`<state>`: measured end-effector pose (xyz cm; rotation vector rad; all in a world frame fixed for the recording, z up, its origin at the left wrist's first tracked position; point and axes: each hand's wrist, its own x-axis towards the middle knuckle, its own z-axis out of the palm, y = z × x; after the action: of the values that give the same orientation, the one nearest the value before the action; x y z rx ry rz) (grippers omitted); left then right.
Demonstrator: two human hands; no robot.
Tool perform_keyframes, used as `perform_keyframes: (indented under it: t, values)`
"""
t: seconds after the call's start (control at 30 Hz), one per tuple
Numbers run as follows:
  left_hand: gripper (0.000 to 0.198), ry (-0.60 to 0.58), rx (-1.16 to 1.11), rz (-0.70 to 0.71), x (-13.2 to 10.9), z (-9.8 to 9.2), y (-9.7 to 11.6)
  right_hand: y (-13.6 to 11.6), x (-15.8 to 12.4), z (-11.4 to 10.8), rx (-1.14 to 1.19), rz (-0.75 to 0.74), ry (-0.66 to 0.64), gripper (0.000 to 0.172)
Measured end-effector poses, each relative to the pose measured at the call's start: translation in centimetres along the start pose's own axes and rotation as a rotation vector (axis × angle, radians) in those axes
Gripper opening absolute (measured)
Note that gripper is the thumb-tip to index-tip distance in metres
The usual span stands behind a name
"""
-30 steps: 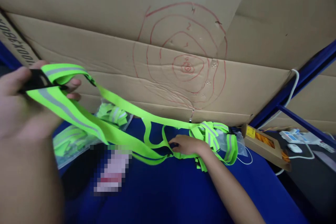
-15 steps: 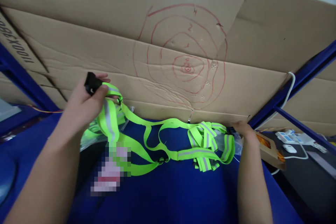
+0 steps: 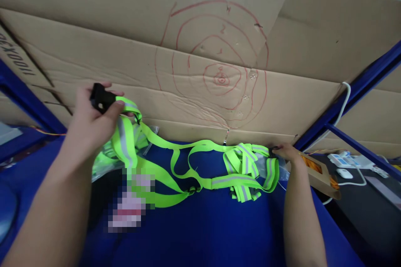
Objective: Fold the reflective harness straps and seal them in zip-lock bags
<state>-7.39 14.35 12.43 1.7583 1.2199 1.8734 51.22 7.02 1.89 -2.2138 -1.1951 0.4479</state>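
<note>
A fluorescent yellow-green reflective strap vest (image 3: 233, 181), with silver stripes, lies spread on the blue surface. My left hand (image 3: 97, 112) is closed on its left end, thumb on the strap, with a black buckle (image 3: 102, 98) standing out above the thumb. At the far right end, my right hand (image 3: 286, 151) is closed on a small dark end piece of the vest, perhaps a buckle; its fingertips are small and partly hidden. Bunched straps lie just left of that hand. More folded yellow-green straps (image 3: 106, 156) in clear plastic rest below my left wrist.
Behind the vest stands a cardboard sheet (image 3: 131, 66) with red target rings. Blue metal frame bars (image 3: 372, 79) slope on both sides. To the right are an open cardboard box (image 3: 322, 177) with orange contents, a white mouse (image 3: 344, 173) and white cables. A blurred pink item (image 3: 127, 212) lies in front.
My left hand has shifted slightly left and up with the buckle, drawing the strap along. My right hand stays at the other end. The view has moved a little.
</note>
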Motion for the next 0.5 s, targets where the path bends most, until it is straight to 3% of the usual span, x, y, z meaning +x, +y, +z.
perform_keyframes:
  t: [0.3,0.43,0.5]
  values:
    - [0.050,0.048,-0.001,-0.027,0.0,0.3,0.1,-4.6,-1.2,-2.4,0.615,-0.220,0.445,0.035]
    - [0.051,0.139,-0.059,-0.160,0.6,-0.1,0.4,-6.8,-3.8,-4.1,0.799,-0.272,0.371,0.044]
    - [0.048,0.101,-0.035,-0.168,0.7,0.0,0.4,-8.6,-5.3,-4.0,0.840,-0.321,0.371,0.049]
